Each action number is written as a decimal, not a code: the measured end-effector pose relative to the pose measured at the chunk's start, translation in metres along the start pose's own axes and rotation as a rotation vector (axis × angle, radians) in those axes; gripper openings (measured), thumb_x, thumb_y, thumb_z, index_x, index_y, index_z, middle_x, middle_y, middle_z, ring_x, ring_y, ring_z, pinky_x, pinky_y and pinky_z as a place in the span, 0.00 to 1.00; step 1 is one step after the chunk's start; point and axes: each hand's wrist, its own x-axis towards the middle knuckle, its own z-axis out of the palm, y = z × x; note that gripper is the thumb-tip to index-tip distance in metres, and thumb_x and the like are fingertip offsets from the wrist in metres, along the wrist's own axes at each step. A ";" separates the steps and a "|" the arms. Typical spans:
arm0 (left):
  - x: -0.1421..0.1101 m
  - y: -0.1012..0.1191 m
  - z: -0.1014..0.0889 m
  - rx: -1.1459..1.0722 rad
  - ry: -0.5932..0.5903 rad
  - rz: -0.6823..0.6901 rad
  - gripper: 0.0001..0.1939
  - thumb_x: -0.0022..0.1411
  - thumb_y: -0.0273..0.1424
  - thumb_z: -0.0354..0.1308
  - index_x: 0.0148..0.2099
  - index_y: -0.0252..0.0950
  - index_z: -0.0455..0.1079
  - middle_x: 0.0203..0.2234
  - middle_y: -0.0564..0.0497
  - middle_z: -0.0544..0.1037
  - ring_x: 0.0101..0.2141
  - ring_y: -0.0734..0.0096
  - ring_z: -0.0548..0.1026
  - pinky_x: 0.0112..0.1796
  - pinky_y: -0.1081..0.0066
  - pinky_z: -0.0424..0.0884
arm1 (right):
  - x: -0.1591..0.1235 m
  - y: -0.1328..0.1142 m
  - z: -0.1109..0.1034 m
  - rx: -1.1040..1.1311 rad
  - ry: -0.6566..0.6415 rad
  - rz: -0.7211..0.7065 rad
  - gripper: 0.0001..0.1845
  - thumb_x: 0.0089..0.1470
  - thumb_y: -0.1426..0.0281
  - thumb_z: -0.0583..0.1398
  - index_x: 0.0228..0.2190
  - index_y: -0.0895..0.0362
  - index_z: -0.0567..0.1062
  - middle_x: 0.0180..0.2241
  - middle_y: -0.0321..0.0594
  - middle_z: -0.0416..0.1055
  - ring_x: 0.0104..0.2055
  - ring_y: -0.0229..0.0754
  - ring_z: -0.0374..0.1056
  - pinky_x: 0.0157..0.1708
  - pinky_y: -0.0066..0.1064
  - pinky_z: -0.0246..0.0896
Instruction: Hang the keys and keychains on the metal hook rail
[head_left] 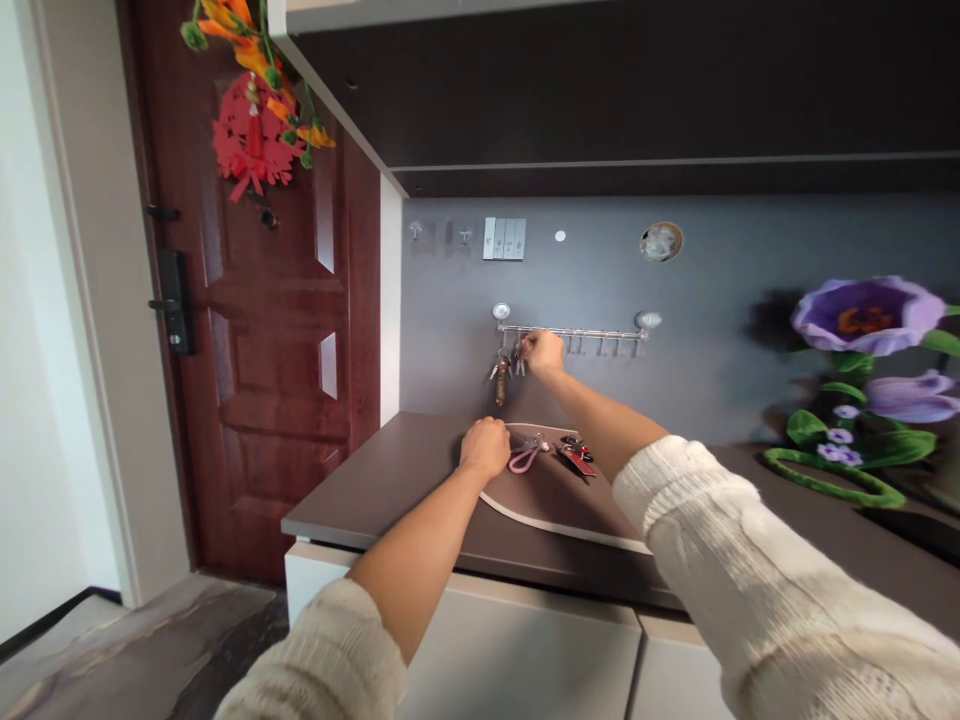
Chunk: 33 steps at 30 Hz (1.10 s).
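My right hand (pixel 543 353) is raised to a metal hook rail (pixel 574 332) on the grey wall, its fingers pinched on a small bunch of keys (pixel 519 362) just below the bar. Left of it, another set of keys with a brown tag (pixel 501 380) hangs from the rail. My left hand (pixel 486 446) is closed at the left edge of a brown mat (pixel 555 500) with a pale rim; its fingertips are hidden. Beside it on the mat lie keys with a pink loop strap (pixel 526 456). Further right are dark keys with a red tag (pixel 577 456).
The mat lies on a dark cabinet top (pixel 360 490), under an overhanging cabinet (pixel 600 90). Purple fabric flowers (pixel 862 320) stand at the right. A reddish-brown door (pixel 270 400) is at the left, and orange flowers (pixel 244 35) hang at upper left.
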 end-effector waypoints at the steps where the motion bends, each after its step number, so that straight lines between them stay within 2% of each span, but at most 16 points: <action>1: 0.000 0.000 0.000 -0.002 0.003 0.002 0.17 0.61 0.29 0.41 0.39 0.33 0.72 0.38 0.43 0.75 0.40 0.62 0.73 0.41 0.67 0.67 | -0.002 0.000 0.000 -0.004 -0.001 -0.005 0.11 0.48 0.76 0.55 0.30 0.61 0.77 0.28 0.44 0.74 0.33 0.38 0.69 0.36 0.26 0.60; 7: 0.000 0.000 -0.001 -0.017 0.014 -0.002 0.17 0.61 0.29 0.41 0.39 0.33 0.72 0.38 0.42 0.75 0.40 0.62 0.72 0.40 0.66 0.67 | -0.010 0.008 0.002 -0.004 0.003 -0.025 0.11 0.48 0.75 0.55 0.31 0.61 0.77 0.30 0.45 0.74 0.34 0.39 0.69 0.36 0.28 0.61; 17: 0.001 -0.003 0.003 -0.037 0.013 0.012 0.16 0.61 0.29 0.41 0.38 0.34 0.71 0.38 0.43 0.74 0.40 0.64 0.72 0.42 0.68 0.66 | -0.017 0.022 0.010 0.126 0.013 0.007 0.10 0.48 0.76 0.54 0.31 0.61 0.74 0.29 0.42 0.73 0.31 0.37 0.69 0.37 0.28 0.62; 26: 0.001 -0.006 0.003 -0.104 0.040 0.036 0.14 0.61 0.30 0.43 0.36 0.35 0.71 0.36 0.45 0.74 0.39 0.66 0.71 0.40 0.69 0.65 | -0.061 0.037 -0.016 0.170 -0.049 0.060 0.08 0.48 0.74 0.55 0.31 0.58 0.74 0.31 0.41 0.74 0.35 0.38 0.69 0.39 0.30 0.61; 33: -0.002 -0.004 0.001 -0.181 0.049 0.087 0.13 0.60 0.32 0.45 0.34 0.36 0.71 0.33 0.47 0.73 0.36 0.69 0.71 0.38 0.71 0.64 | -0.102 0.050 -0.038 0.250 -0.157 0.103 0.07 0.47 0.74 0.57 0.31 0.58 0.74 0.29 0.39 0.74 0.34 0.36 0.70 0.39 0.28 0.62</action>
